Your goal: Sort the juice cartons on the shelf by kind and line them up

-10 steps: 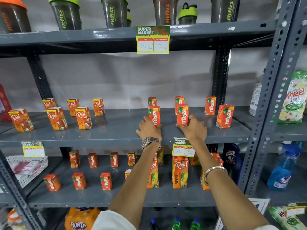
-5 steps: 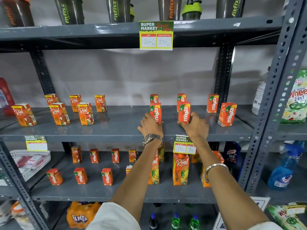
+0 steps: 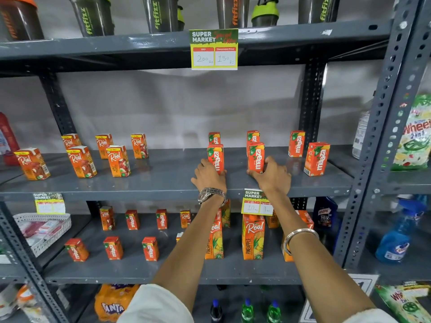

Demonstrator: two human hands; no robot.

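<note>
Grey steel shop shelf point(image 3: 163, 183), middle tier: Real cartons point(image 3: 117, 161) at 9 o'clock, Maaza at 3 o'clock. Left hand point(image 3: 210, 177) pinches one front Maaza carton point(image 3: 215, 157); right hand point(image 3: 272, 177) pinches its neighbour point(image 3: 256, 159). Risk: pushing either back would likely topple the rear carton point(image 3: 214, 138) close behind.

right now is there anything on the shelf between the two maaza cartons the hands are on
In the head view, nothing: only bare grey shelf lies between the left carton and the right carton.
</note>
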